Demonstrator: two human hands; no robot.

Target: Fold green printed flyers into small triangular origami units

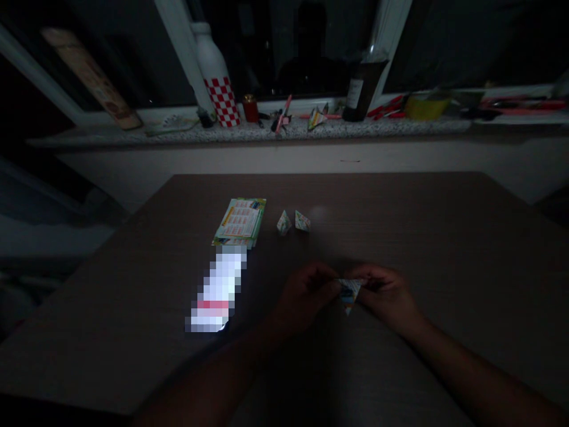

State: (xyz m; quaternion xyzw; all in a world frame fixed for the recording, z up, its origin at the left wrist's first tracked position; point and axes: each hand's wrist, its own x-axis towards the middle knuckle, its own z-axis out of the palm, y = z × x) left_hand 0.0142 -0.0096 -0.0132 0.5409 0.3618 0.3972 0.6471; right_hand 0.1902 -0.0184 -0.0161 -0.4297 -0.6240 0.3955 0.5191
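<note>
Both hands meet over the near middle of a dark brown table (400, 213). My left hand (306, 296) and my right hand (384, 290) pinch a small folded piece of printed paper (349, 293) between their fingertips; its point hangs downward. Two finished small folded paper shapes (284, 223) (302, 221) stand farther back on the table. A stack of printed paper sheets (240, 222) lies to their left.
A lit phone screen (217, 290) lies left of my hands. On the stone windowsill (133, 137) stand a white bottle with red checks (217, 77), a small red can (250, 108), a dark bottle (364, 83), pens, another folded paper (316, 117) and a yellow bowl (427, 107).
</note>
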